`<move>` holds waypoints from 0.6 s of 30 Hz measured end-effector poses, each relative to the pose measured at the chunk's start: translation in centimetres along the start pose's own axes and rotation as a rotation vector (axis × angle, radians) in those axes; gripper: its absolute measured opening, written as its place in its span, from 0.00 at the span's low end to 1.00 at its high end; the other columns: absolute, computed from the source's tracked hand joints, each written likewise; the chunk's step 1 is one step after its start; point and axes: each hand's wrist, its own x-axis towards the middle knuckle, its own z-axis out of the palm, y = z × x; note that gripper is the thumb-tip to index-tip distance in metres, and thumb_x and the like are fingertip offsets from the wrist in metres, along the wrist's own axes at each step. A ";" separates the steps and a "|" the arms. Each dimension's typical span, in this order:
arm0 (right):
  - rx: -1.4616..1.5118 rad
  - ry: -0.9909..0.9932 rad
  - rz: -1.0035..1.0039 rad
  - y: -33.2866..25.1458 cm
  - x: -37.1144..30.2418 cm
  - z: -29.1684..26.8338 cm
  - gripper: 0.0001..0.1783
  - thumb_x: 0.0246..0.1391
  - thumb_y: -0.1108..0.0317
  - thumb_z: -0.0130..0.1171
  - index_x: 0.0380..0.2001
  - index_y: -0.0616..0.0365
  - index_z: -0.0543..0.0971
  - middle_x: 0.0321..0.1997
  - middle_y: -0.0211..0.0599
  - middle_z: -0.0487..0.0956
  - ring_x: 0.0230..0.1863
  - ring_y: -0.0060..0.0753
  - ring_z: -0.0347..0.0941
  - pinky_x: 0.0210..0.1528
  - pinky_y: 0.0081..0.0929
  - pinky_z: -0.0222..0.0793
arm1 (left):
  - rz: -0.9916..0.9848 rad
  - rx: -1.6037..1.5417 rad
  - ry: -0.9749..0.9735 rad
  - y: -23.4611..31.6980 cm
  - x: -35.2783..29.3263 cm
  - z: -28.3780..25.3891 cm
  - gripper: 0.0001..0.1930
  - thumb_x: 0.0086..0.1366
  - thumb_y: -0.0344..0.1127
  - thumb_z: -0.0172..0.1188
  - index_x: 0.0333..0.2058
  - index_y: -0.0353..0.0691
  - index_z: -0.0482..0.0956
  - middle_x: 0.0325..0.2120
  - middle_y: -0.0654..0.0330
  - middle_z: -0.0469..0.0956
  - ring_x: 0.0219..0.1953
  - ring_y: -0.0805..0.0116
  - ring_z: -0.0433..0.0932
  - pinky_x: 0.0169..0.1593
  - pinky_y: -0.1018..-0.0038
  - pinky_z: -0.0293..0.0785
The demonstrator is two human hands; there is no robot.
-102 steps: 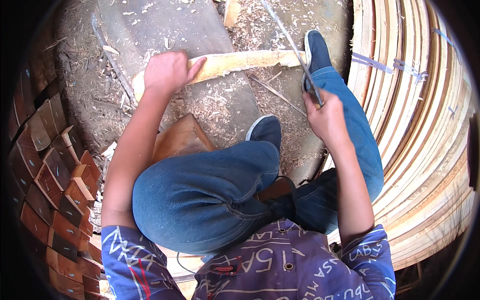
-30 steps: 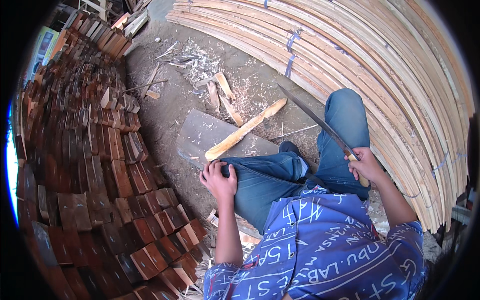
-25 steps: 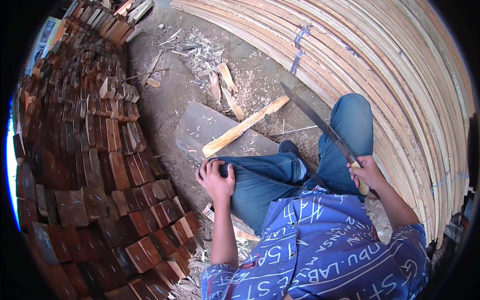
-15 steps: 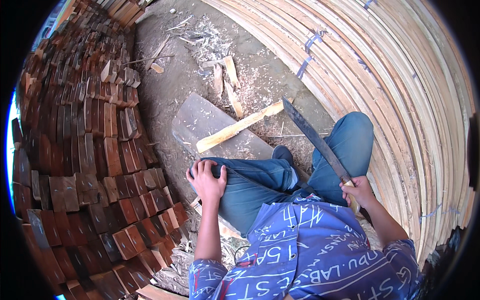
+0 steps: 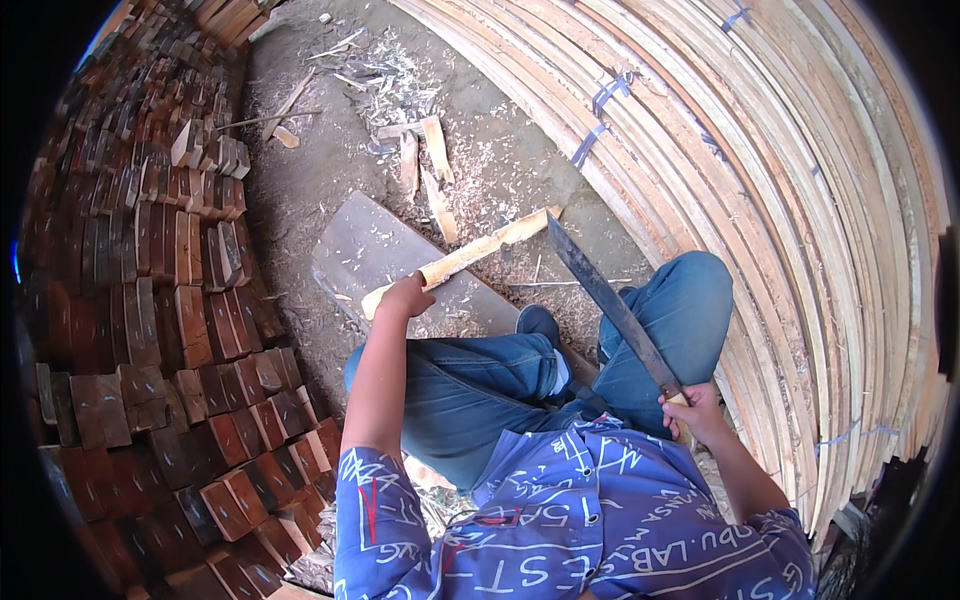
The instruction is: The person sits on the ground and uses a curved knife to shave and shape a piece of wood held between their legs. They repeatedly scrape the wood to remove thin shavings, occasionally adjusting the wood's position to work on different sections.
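My left hand is closed round the near left end of a pale, roughly hewn wood strip. The strip lies slantwise across a broad grey-brown plank on the ground, its notched far end pointing up and right. In my right hand is the light wooden handle of a machete. Its long dark blade slants up and left past my right knee, the tip close to the strip's far end. Whether tip and strip touch, I cannot tell.
Stacked dark reddish wood blocks rise on my left. Long pale boards tied with blue straps curve along my right. Beyond the plank lie offcuts and a scatter of wood chips. My bent legs are close to the plank.
My left hand has left my left knee, reached forward and taken hold of the wood strip. The machete stays in my right hand in much the same pose. The whole view has shifted slightly.
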 end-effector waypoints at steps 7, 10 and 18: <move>0.031 0.092 0.049 2.3 -1.5 -0.3 0.08 0.53 0.78 0.62 0.37 0.70 0.80 0.21 0.40 0.79 0.16 0.24 0.73 0.19 0.20 0.68 | -0.314 0.196 0.119 -4.6 9.0 4.2 0.28 0.61 0.34 0.55 0.61 0.44 0.65 0.60 0.55 0.70 0.59 0.57 0.72 0.60 0.47 0.64; 0.063 0.119 0.091 2.0 -1.4 -1.1 0.08 0.52 0.79 0.62 0.37 0.70 0.79 0.21 0.40 0.79 0.16 0.24 0.74 0.19 0.20 0.69 | -0.404 0.177 -0.057 -5.4 10.2 4.9 0.31 0.63 0.36 0.53 0.66 0.48 0.59 0.61 0.57 0.70 0.62 0.60 0.70 0.65 0.45 0.58; 0.024 0.128 0.166 0.8 -0.7 -1.8 0.09 0.52 0.78 0.63 0.37 0.69 0.80 0.22 0.40 0.80 0.16 0.24 0.74 0.20 0.19 0.69 | -0.323 0.246 -0.070 -6.5 10.5 4.2 0.19 0.56 0.37 0.65 0.48 0.46 0.78 0.48 0.57 0.81 0.53 0.57 0.78 0.64 0.47 0.61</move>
